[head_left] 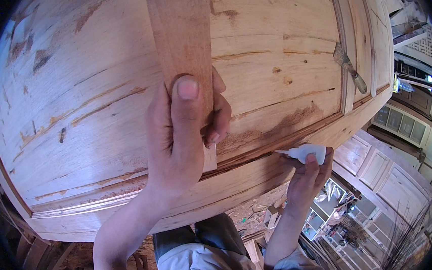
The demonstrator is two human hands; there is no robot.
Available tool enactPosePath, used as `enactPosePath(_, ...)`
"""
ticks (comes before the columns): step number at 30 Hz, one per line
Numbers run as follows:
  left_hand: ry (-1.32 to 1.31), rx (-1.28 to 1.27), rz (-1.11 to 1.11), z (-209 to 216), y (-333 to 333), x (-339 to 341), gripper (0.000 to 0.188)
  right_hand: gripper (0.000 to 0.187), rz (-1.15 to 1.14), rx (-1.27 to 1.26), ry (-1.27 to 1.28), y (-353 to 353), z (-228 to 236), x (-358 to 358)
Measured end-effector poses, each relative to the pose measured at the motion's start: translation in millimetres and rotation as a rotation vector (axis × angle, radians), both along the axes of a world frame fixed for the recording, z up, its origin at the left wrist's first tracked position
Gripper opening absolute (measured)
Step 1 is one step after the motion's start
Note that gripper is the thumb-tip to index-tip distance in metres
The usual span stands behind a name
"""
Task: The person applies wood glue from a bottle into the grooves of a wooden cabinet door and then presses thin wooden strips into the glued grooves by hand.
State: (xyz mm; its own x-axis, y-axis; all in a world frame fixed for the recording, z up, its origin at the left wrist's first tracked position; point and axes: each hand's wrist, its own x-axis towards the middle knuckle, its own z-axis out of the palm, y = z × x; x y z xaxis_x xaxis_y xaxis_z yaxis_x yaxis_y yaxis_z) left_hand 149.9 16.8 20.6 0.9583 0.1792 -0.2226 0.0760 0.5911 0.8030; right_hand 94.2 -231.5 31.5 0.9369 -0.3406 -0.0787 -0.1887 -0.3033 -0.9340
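Btl (299,152) R of strip (182,31), scraper (350,68) on panel (268,24) (far R).

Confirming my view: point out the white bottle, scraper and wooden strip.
White bottle (303,151), head view: on its body.
Scraper (352,71), head view: on its handle.
Wooden strip (182,41), head view: on its broad face.

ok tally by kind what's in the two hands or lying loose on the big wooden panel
Wooden board: 1, in the left hand
White bottle: 1, in the right hand
Scraper: 1, on the panel
Total: 3
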Motion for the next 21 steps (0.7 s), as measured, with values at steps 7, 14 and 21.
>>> enactPosePath(7,0.028,-0.006,0.008,3.2,0.1,0.0,0.042,0.063,-0.015,0.040,0.020,-11.1,-1.3,-3.1)
enactPosePath(14,0.040,-0.010,-0.005,0.6,-1.0,1.2,0.043,0.043,0.028,0.022,0.038,2.2,3.0,3.7)
enactPosePath(21,0.042,-0.007,0.018,2.8,-0.5,0.9,0.043,0.040,0.109,-0.082,0.039,-5.8,0.2,1.9)
